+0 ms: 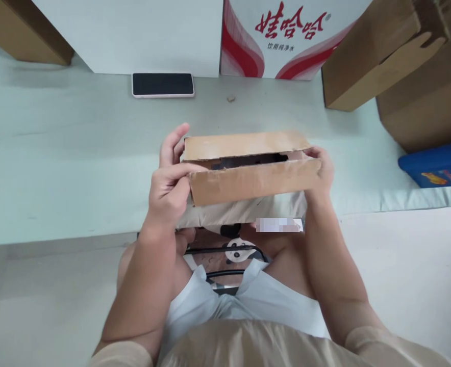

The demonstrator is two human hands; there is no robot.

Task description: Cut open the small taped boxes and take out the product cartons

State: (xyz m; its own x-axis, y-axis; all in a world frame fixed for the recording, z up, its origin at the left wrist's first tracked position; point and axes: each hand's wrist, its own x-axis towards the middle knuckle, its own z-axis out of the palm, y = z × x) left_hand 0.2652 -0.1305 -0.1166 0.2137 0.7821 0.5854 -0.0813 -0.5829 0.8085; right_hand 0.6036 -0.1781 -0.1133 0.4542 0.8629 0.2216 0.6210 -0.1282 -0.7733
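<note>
we hold the small cardboard box (248, 173) at center above the pale mat (57, 168), left hand (170, 186) and right hand (321, 168) clamped on its ends. a phone (163, 84) lies at 11 o'clock, a red-and-white carton (282, 41) at 12, brown boxes (386, 56) at 2, a blue box (435, 165) at 3.

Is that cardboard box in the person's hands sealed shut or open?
Partly open: the cardboard box shows a dark gap between its top flaps, held by the left hand and right hand.
</note>
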